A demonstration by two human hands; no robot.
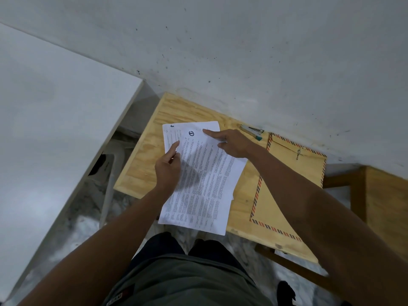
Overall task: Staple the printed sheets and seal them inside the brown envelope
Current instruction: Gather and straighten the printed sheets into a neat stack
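Plywood table (141, 173) against wall. I see brown envelope (293, 173) flat at right, airmail border, clasp up, waiting. Printed sheets (205, 184) fanned at table centre, overhanging near edge; my guess: being squared for stapling. Left hand (169, 167) pinches left margin between thumb and fingers. Right hand (231, 143) grips nothing, index extended, pressing top sheet. Stapler (252, 130) by wall, untouched.

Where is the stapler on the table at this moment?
In the head view, the stapler lies at the far edge of the wooden table, against the wall, between the printed sheets and the brown envelope, just beyond the right hand.
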